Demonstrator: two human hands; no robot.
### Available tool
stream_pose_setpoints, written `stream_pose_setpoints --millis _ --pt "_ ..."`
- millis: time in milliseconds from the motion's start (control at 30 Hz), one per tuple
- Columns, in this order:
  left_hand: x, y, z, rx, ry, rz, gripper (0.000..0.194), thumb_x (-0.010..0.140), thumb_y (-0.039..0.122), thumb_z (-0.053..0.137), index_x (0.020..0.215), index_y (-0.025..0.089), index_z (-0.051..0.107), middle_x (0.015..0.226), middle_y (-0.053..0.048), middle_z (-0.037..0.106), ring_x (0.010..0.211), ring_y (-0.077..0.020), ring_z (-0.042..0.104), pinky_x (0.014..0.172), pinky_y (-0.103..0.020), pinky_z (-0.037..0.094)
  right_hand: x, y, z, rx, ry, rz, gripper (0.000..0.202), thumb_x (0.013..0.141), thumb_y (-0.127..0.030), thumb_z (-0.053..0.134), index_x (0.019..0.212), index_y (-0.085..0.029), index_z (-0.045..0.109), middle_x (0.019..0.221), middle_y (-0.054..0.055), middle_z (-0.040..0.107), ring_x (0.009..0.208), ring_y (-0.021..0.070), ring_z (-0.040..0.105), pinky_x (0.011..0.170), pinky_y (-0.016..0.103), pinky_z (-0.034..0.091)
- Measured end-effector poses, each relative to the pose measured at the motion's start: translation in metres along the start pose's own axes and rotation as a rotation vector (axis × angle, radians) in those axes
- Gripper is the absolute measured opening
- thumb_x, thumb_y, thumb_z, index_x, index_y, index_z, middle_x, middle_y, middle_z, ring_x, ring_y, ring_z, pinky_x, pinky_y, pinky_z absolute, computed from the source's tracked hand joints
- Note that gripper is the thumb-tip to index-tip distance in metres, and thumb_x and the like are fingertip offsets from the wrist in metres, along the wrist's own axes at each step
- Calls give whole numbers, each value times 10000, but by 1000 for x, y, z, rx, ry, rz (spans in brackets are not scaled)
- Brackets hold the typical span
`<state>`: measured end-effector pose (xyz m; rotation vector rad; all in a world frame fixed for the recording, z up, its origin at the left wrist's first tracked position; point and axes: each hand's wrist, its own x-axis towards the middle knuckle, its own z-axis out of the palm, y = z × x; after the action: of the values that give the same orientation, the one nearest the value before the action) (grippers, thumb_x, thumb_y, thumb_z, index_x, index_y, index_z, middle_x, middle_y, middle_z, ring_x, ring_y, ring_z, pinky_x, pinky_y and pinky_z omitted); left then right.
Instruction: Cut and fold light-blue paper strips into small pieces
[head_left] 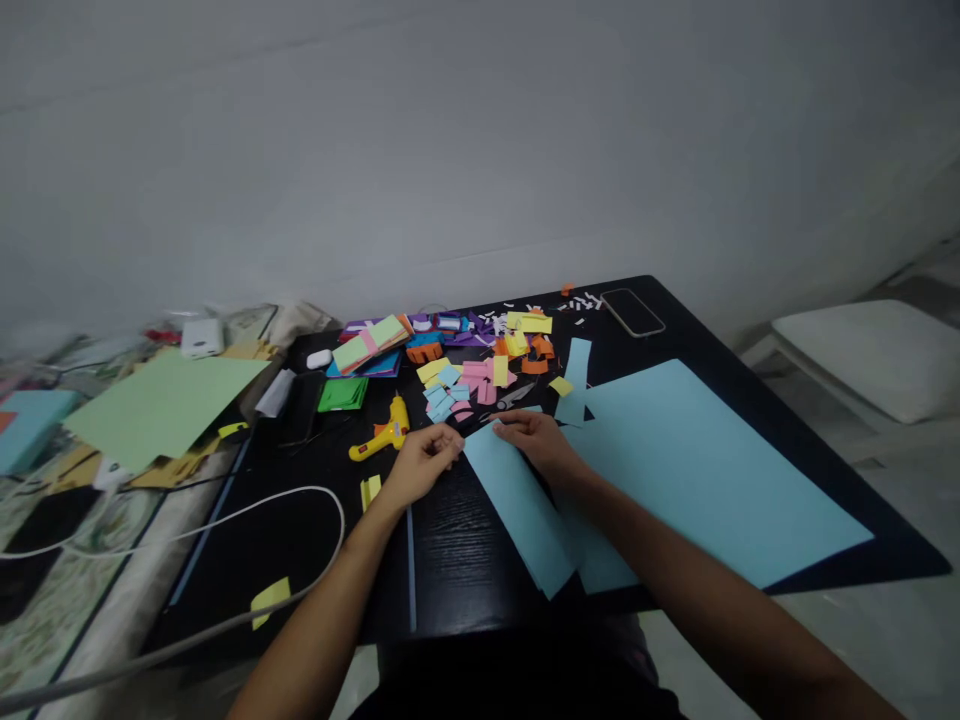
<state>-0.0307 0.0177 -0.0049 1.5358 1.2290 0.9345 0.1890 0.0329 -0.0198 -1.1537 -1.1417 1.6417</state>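
Observation:
A folded strip of light blue paper (pixel 517 505) slants toward me over the front of the black table. At its far left corner, my left hand (pixel 429 460) is closed, thumb and fingers pinched on the paper's edge. My right hand (pixel 544 445) grips the strip's far end from the other side, thumb on top and fingers curled. Under my right forearm lies a large light blue sheet (pixel 697 470). A narrow blue piece of paper (pixel 574 380) rests beyond it. Scissors (pixel 516 395) lie just past my right hand, partly among paper scraps.
A yellow glue gun (pixel 381 430) lies left of my left hand. Small folded coloured papers (pixel 450 392) are heaped at the back. A phone (pixel 632 312) sits at the far right. A white cable (pixel 330 560) loops across the left, and a white stool (pixel 870 355) stands at the right.

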Motion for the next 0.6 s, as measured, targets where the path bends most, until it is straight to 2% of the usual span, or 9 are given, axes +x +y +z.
stream_pose_setpoints --millis 133,300,467,600 --pt "-5 4 2 6 32 7 291 820 447 676 754 165 647 567 38 551 505 -97 494 519 -214 387 -1 -4 -2 -5 -48 37 427 684 -559 819 748 -146 733 561 -45 566 508 84 398 502 239 295" --pt "-20 18 -4 100 53 17 257 865 406 627 767 169 631 583 32 554 546 -119 504 561 -234 381 -10 -20 0 -166 -22 -68 348 719 -484 789 816 -149 779 701 9 702 636 141 573 603 266 411" --pt "-36 40 -5 141 5 62 226 908 384 611 870 168 662 739 10 597 701 -139 536 663 -245 406 -27 -33 13 -345 -179 -156 277 791 -420 725 817 -148 775 715 32 735 657 159 619 611 262 416" --pt "-44 46 8 94 9 9 296 893 449 643 830 160 665 656 30 537 623 -122 475 598 -234 363 -38 -33 25 -483 -262 -184 274 816 -410 716 790 -141 764 645 21 700 594 139 573 562 245 365"
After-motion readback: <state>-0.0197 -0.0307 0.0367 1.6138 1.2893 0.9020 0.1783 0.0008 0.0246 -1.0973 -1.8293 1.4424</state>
